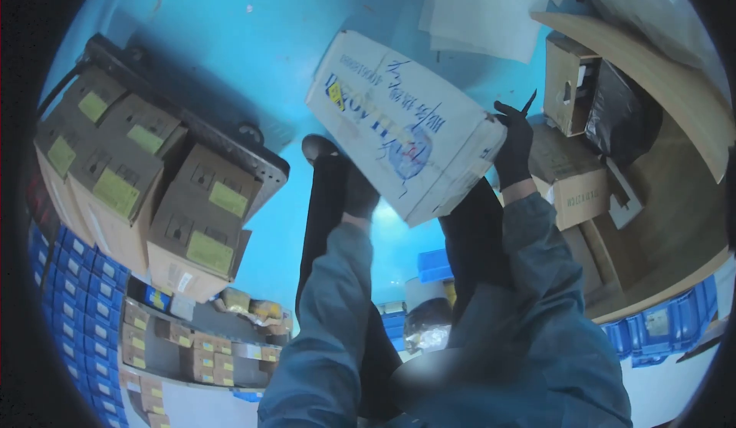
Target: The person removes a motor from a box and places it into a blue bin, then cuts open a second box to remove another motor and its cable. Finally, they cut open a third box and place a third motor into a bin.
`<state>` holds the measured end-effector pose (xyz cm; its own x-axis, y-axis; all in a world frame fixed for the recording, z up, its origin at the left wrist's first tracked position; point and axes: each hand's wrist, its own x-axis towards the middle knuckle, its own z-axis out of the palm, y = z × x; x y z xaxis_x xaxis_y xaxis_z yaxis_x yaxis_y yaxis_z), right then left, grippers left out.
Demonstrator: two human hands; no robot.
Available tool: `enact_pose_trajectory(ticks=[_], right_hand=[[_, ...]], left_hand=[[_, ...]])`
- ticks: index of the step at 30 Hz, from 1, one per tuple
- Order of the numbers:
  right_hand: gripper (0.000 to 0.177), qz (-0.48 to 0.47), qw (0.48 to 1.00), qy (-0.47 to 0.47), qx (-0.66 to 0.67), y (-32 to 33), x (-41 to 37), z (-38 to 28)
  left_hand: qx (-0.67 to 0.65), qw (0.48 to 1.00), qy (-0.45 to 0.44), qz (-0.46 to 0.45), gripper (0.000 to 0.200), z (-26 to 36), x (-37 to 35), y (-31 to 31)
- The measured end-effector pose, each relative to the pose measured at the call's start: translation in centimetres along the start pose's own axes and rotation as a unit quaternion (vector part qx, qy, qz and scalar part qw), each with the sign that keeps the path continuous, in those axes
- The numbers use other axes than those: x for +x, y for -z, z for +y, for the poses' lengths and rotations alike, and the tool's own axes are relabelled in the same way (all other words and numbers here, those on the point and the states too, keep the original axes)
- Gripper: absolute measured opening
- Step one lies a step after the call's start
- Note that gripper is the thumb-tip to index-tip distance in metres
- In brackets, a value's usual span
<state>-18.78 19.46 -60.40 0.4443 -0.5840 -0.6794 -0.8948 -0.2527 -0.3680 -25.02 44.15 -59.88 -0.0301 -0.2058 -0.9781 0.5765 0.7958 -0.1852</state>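
Note:
A white cardboard box [402, 129] with blue print, handwriting and a yellow mark is held tilted above the blue floor. My left hand [360, 193], in a dark glove, supports its lower left side; the fingers are mostly hidden by the box. At the right end of the box is my right hand [514, 144], also dark-gloved, gripping near the corner. A thin dark pointed object [530, 103], perhaps a pen, sticks up by the right fingers. I cannot make out its kind.
Brown cartons [203, 213] with yellow labels stand on a dark cart [261, 160] to the left. On the right, an open carton [567, 83] rests on another box [571, 175] beside a curved board edge [652, 64]. Blue bins [663, 324] and small-box shelves [211, 355] are near me.

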Motion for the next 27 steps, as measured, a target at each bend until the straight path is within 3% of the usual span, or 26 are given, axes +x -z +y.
enact_pose_trajectory(ticks=[2, 3, 4, 5, 6, 7, 8, 9, 11, 12, 15, 16, 17, 18, 19, 20, 21, 22, 23, 24, 27], right_hand=[[0.023, 0.023, 0.997, -0.022, 0.071, -0.9, -1.1, -0.7], [0.024, 0.026, 0.996, -0.031, 0.085, -1.0, -1.4, -0.7], [0.023, 0.033, 0.995, -0.027, 0.094, -1.1, -1.0, -0.6], [0.023, 0.038, 0.994, -0.021, 0.104, -1.4, -0.5, -0.7], [0.022, 0.038, 0.993, -0.020, 0.108, -1.5, 0.1, -0.5], [0.020, 0.029, 0.990, -0.038, 0.132, -1.1, 0.8, 0.1], [0.020, 0.022, 0.985, -0.055, 0.159, -0.8, 1.6, 0.5], [0.020, 0.020, 0.982, -0.062, 0.176, -0.3, 2.3, 0.8], [0.028, -0.156, 0.982, 0.107, -0.009, 1.1, 3.6, 1.6], [0.032, -0.196, 0.968, 0.149, -0.057, 1.7, 3.5, 1.1], [0.036, -0.394, 0.916, -0.042, -0.059, 2.0, 0.9, -1.3], [0.036, -0.415, 0.908, -0.014, -0.053, 1.7, 0.7, 0.0], [0.036, -0.438, 0.897, 0.013, -0.051, 1.5, 0.2, 1.4], [0.037, -0.451, 0.891, 0.031, -0.052, 1.4, -0.3, 3.0], [0.038, -0.434, 0.883, 0.181, 0.011, 0.8, -0.7, 5.3], [0.040, -0.403, 0.850, 0.332, 0.071, 0.5, -0.9, 7.4], [0.042, -0.387, 0.825, 0.402, 0.093, 1.0, -1.8, 7.9], [0.044, -0.376, 0.893, 0.241, 0.054, 0.8, -3.1, 6.8], [0.052, -0.357, 0.931, 0.076, 0.014, 0.2, -4.4, 5.5], [0.057, -0.347, 0.938, 0.010, 0.000, -1.0, -4.7, 4.9], [0.043, -0.334, 0.932, 0.081, 0.110, -0.3, -5.5, 8.9]], left_hand=[[-0.145, 0.970, -0.011, -0.195, 0.028, 0.6, 3.3, 2.9], [-0.182, 0.954, -0.013, -0.237, 0.029, 0.5, 5.6, 5.3], [-0.495, 0.826, 0.013, -0.269, 0.029, 0.8, 9.2, 8.1], [-0.750, 0.601, 0.038, -0.273, 0.034, 1.4, 12.9, 10.7], [-0.847, 0.461, 0.046, -0.262, 0.038, 2.0, 14.3, 11.8], [-0.596, 0.766, -0.003, -0.241, 0.048, 2.8, 13.5, 11.3], [-0.248, 0.950, -0.048, -0.182, 0.069, 3.7, 12.8, 10.5], [-0.053, 0.986, -0.069, -0.143, 0.081, 4.2, 12.0, 9.3], [-0.042, 0.987, -0.113, -0.103, 0.079, 3.7, 10.2, 6.7], [-0.039, 0.987, -0.122, -0.094, 0.081, 3.4, 9.7, 5.6], [-0.307, 0.949, 0.027, -0.060, 0.062, 2.5, 8.2, 2.9], [-0.256, 0.879, 0.013, -0.402, 0.058, 2.3, 7.5, 0.8], [-0.175, 0.701, -0.006, -0.691, 0.055, 1.9, 6.6, -1.0], [-0.124, 0.576, -0.021, -0.808, 0.054, 1.1, 7.2, -0.8], [-0.112, 0.555, 0.251, -0.785, 0.038, -0.1, 9.7, 1.5], [-0.087, 0.490, 0.504, -0.706, 0.024, -1.3, 12.4, 3.4], [-0.075, 0.441, 0.616, -0.649, 0.018, -1.7, 13.0, 4.3], [-0.129, 0.564, 0.411, -0.704, 0.038, 0.0, 12.0, 4.5], [-0.172, 0.654, 0.175, -0.715, 0.062, 2.1, 10.6, 4.9], [-0.176, 0.678, 0.042, -0.712, 0.074, 4.5, 9.4, 4.3], [-0.138, 0.636, 0.109, -0.751, 0.080, 3.3, 6.0, 3.3]])
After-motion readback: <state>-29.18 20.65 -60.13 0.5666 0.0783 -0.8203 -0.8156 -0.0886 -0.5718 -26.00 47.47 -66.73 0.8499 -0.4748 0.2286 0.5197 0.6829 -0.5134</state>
